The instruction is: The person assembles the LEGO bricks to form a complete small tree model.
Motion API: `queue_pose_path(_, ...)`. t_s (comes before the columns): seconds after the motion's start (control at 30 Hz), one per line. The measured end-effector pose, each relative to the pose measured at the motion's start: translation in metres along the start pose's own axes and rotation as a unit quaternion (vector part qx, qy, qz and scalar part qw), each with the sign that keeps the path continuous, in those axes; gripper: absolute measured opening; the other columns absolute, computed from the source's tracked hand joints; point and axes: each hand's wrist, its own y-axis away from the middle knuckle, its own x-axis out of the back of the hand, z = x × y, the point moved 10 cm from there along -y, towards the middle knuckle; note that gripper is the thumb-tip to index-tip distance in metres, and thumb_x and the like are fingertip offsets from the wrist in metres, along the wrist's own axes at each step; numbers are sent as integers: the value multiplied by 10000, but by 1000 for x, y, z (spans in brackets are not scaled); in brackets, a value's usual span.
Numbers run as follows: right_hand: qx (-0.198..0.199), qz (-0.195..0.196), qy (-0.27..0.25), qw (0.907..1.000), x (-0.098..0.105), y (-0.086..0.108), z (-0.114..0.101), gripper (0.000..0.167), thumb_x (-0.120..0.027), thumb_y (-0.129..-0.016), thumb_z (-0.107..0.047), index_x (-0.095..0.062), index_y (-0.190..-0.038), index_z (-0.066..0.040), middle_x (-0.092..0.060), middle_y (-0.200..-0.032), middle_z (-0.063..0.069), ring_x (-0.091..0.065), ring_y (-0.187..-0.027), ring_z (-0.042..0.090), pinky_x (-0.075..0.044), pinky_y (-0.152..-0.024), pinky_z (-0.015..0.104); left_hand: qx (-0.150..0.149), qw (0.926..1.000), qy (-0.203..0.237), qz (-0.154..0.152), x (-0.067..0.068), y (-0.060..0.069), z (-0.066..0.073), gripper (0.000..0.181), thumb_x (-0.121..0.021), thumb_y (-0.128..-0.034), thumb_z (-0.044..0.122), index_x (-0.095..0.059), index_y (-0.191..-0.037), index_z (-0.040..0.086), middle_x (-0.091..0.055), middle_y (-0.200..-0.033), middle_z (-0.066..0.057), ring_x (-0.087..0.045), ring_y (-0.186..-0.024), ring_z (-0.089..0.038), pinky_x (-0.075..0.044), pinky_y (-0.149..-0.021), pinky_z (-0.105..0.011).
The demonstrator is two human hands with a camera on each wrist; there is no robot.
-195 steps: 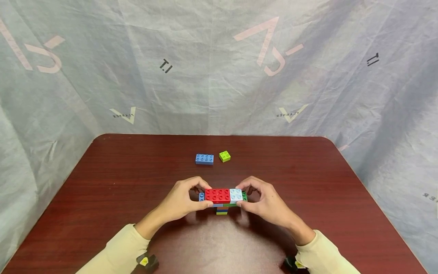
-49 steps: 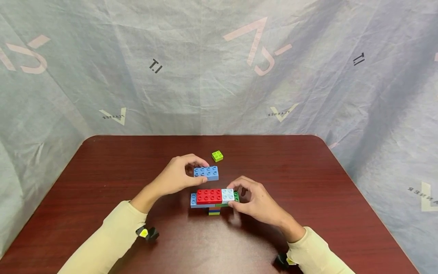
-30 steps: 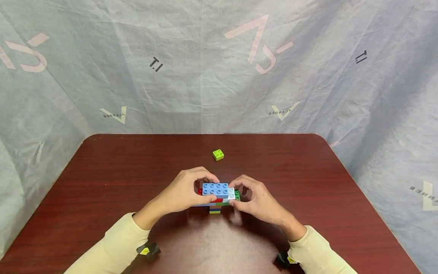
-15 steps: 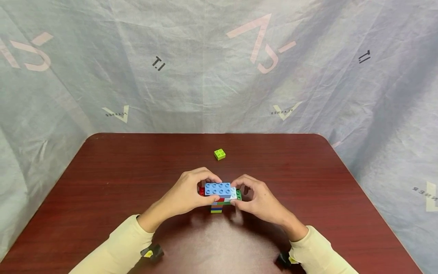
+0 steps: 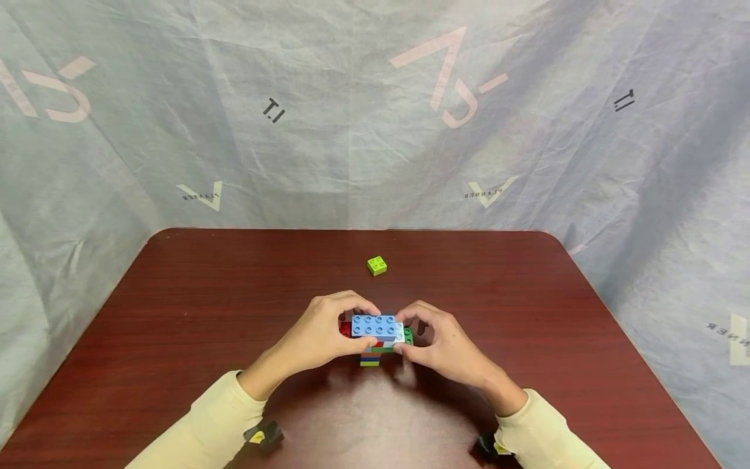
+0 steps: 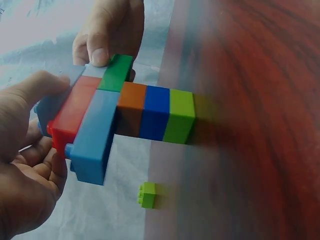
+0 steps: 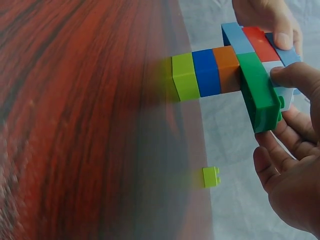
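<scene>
A stack of toy building bricks stands upright on the table, with a lime brick (image 6: 180, 116), a dark blue brick (image 6: 155, 113) and an orange brick (image 6: 131, 109) as its column. Across the column lie a lower light blue brick (image 6: 97, 135) and a green brick (image 7: 260, 92). Above them sit a red brick (image 6: 75, 105) and a white brick (image 5: 400, 332). The upper light blue brick (image 5: 374, 327) lies on top, over the red and white ones. My left hand (image 5: 316, 332) pinches that top brick between thumb and fingers. With thumb and fingertips, my right hand (image 5: 442, 339) grips the white brick.
A loose lime brick (image 5: 377, 265) with studs up lies on the brown table (image 5: 234, 280) behind the stack. A grey cloth (image 5: 328, 150) hangs beyond the table's far edge. Dark devices with yellow marks are at both wrists.
The upper light blue brick, earlier lying behind the stack, was picked up by my left hand and brought onto the red and white bricks. My right hand has stayed on the white brick.
</scene>
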Motion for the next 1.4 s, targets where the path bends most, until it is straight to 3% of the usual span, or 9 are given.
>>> queue_pose_path(0.17, -16, 0, 85, 10000, 0, 0, 0, 352, -848, -849, -137, -666, -1130, -244, -638, -1017, -71, -594, -836, 207, -541, -659, 322, 140, 9995, 250, 92, -1, 3, -12, 363, -907, -795, 292, -733, -1113, 267, -701, -1042, 110, -591, -792, -162, -518, -622, -232)
queue_pose_path(0.4, 6, -5, 34, 10000, -1, 0, 1, 350, -853, -846, -140, -668, -1124, -246, -639, -999, -62, -580, -831, 144, -536, -653, 300, 324, 9991, 186, 219, 3, 11, -19, 367, -900, -802, 325, -729, -1127, 305, -691, -1047, 149, -591, -872, -89, -542, -703, -286)
queue_pose_path(0.6, 26, 10, 19, 10000, 0, -1, 1, 346, -854, -846, -143, -671, -1123, -240, -645, -1019, -62, -592, -834, 198, -539, -653, 309, 295, 9987, 68, 411, 10, 18, -22, 362, -896, -803, 297, -729, -1124, 307, -684, -1011, 160, -608, -910, -65, -559, -755, -270)
queue_pose_path(0.8, 133, 23, 91, 9999, 2, -1, -3, 358, -853, -853, -164, -671, -1152, -239, -656, -1062, -64, -603, -852, 232, -535, -670, 328, 270, 9985, 90, 460, 10, 20, -24, 354, -899, -800, 289, -731, -1111, 296, -686, -998, 164, -624, -912, -57, -574, -822, -318)
queue_pose_path(1.0, 238, 174, -247, 9993, 3, -5, -10, 357, -838, -878, -200, -684, -1200, -227, -679, -1131, -35, -631, -904, 189, -556, -701, 297, 283, 9983, 118, 496, 11, 20, -23, 352, -900, -799, 278, -731, -1108, 285, -687, -1008, 159, -622, -920, -60, -586, -843, -397)
queue_pose_path(1.17, 218, 235, -399, 9987, 2, -7, -12, 313, -833, -883, -192, -706, -1168, -215, -686, -1109, -24, -611, -905, 181, -545, -688, 258, 177, 9982, 117, 562, 13, 21, -20, 381, -907, -793, 278, -734, -1131, 251, -692, -1019, 158, -625, -923, -44, -582, -843, -347)
queue_pose_path(1.4, 172, 253, -370, 9988, 2, -7, -12, 303, -841, -875, -194, -715, -1150, -215, -688, -1102, -28, -617, -925, 145, -566, -712, 304, -24, 9976, 170, 671, 19, 22, -15, 341, -895, -810, 279, -736, -1110, 245, -709, -994, 124, -633, -890, -61, -568, -812, -327)
